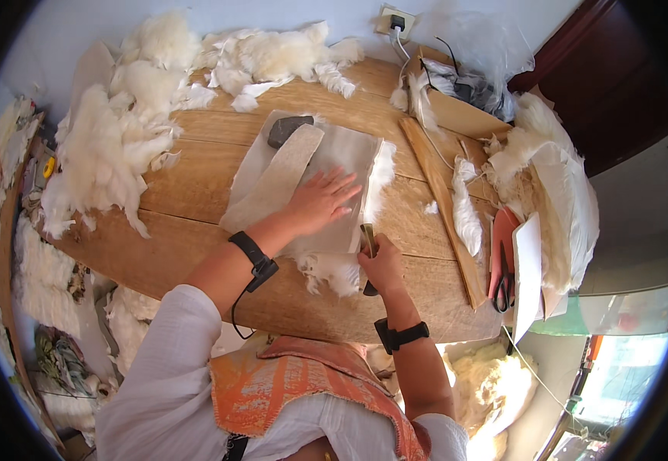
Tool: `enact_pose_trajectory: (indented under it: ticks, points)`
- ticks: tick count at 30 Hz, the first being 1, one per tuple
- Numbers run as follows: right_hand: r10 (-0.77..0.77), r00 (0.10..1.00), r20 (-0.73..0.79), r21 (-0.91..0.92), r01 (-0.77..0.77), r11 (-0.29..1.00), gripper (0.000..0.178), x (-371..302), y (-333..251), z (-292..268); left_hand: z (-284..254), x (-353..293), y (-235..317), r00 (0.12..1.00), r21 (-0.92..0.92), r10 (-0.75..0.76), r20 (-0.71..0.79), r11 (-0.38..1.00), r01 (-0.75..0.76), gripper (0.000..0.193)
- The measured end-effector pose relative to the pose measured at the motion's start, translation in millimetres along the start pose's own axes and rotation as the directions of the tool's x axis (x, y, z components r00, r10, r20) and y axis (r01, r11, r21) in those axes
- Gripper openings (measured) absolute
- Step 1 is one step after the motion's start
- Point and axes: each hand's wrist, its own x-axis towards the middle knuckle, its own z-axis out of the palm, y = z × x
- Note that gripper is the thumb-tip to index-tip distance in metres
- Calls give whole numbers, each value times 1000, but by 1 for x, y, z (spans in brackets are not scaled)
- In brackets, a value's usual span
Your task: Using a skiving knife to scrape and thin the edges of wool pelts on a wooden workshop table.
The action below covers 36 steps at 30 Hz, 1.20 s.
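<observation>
My left hand (324, 201) lies flat with fingers spread on a pale grey sheet (341, 150) on the wooden table. White fur (381, 177) sticks out along the sheet's right edge, and a fluffy white piece (334, 270) lies at its near edge. My right hand (382, 263) is closed around a narrow hand tool (367, 237), brassy at the upper end and dark at the lower; its exact kind is unclear. The tool is at the sheet's near right corner. A beige strip (278, 178) and a dark stone (289, 131) rest on the sheet's left part.
Cream fur pieces (103, 146) are heaped at the left and back of the table (203, 180). A long wooden strip (445, 211) lies at the right. Beyond it are red-and-black scissors (503, 288), a white board (528, 269) and a cardboard box (464, 111).
</observation>
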Motion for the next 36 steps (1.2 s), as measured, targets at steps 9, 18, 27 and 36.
enact_pose_trajectory:
  ticks: [9, 18, 27, 36]
  points:
    - [-92, 980, -175, 286, 140, 948, 14, -9, -22, -45, -23, -35, 37, 984, -153, 169, 64, 976, -157, 55]
    - [-459, 888, -19, 314, 441, 841, 19, -17, -70, -53, -65, -18, 83, 967, -715, 77, 241, 688, 124, 25]
    - [-351, 935, 61, 2, 351, 936, 30, -64, -6, -23, -27, -47, 66, 976, -666, -50, 211, 724, 181, 20]
    - [-608, 791, -76, -305, 562, 769, 13, -66, 22, 4, -4, -58, 78, 999, -623, 40, -31, 781, -51, 25]
